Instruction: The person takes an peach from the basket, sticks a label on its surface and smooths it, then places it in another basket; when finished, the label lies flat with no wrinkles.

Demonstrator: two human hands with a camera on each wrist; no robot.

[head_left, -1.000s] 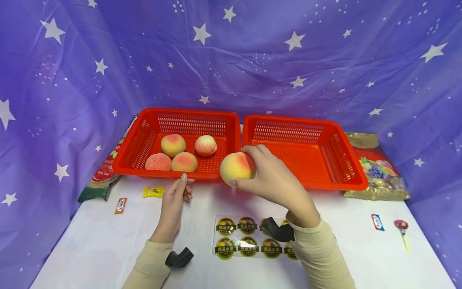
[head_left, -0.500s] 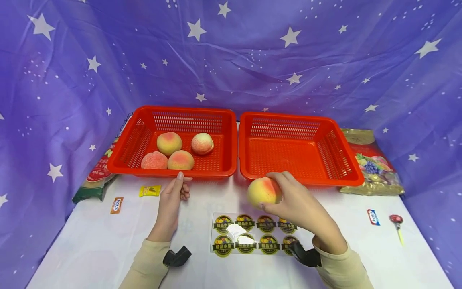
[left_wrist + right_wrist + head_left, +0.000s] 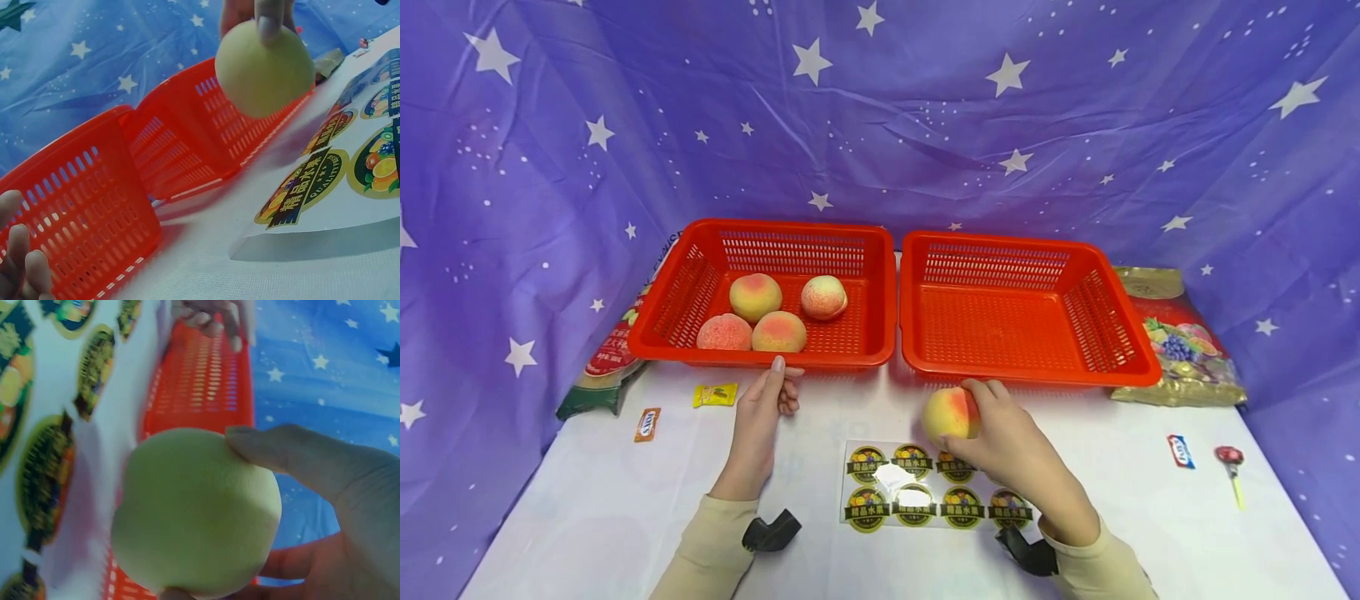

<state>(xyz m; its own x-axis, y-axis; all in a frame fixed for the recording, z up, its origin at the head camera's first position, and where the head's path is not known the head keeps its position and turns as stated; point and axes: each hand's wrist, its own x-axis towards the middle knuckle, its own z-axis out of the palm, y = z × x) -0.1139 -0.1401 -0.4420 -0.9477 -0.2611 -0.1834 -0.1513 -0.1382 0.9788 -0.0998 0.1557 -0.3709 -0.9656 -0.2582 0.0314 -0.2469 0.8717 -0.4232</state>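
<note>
Curtain [image 3: 925, 108]: we see it starred and purple, behind everything else.
Worktop [image 3: 587, 525]: white, under both baskets and both hands.
Left basket [image 3: 850, 361]: on the far side, just beyond the left hand; we count four peaches [image 3: 756, 297] inside.
Right basket [image 3: 1000, 325]: just beside the left one; its near wall stands beyond the right hand.
Bags: one at the outer side of the left basket [image 3: 591, 392], one at the outer side of the right basket [image 3: 1195, 350].
Sheet [image 3: 913, 504]: on the worktop between the wrists, nearer the right hand; its long axis runs left to right, roughly along the basket fronts, and the right hand hides part of its far row of stickers.
Right hand [image 3: 1011, 437]: fingers on the far side of the fruit, thumb on the near side, set as wide as the peach and gripping it.
Left hand [image 3: 760, 412]: fingers loosely bent, holding nothing we can see, at the left basket's near rim; we cannot tell if they touch it.
Held peach [image 3: 946, 415]: left of the right palm, between the right basket's near wall and the sheet's far edge; we judge it raised off the worktop. Nearly round, it gives us no long axis to follow. The left hand is well apart from it.
Sweets: yellow [image 3: 715, 395] near the left hand, brown [image 3: 647, 425] farther left; blue-ended [image 3: 1181, 451] and lollipop [image 3: 1229, 455] off to the right.
</note>
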